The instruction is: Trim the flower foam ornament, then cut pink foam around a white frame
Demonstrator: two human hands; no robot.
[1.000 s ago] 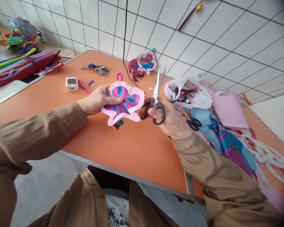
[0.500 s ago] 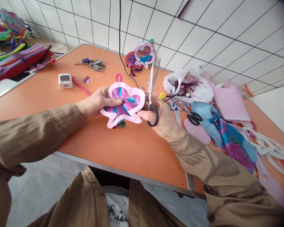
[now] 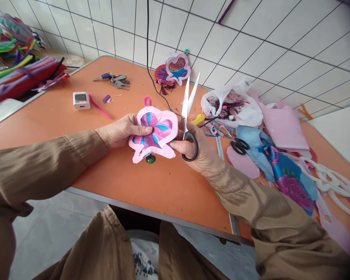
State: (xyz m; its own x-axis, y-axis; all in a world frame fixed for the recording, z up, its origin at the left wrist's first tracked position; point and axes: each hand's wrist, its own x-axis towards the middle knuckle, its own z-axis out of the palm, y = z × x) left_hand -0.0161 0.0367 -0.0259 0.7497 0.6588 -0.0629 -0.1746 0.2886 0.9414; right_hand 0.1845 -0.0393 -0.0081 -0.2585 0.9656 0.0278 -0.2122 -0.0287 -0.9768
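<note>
My left hand pinches the left side of a pink-edged fabric pendant, its thumb pressed on the purple and blue centre. A pink loop stands at the pendant's top, and a green bead shows beneath its lower edge. In my right hand are scissors with black handles, blades parted and pointing up, away from me. The thumb and fingers of that hand are at the pendant's right edge; whether they grip it is partly hidden.
Keys and a white charger plug lie at left on the orange table. A similar pendant rests by the tiled wall. To the right are a white plastic bag, second scissors and fabric pieces.
The pendant has shifted slightly down and towards me, showing more of the green bead. The scissors have moved a little with my right hand, their blades still parted.
</note>
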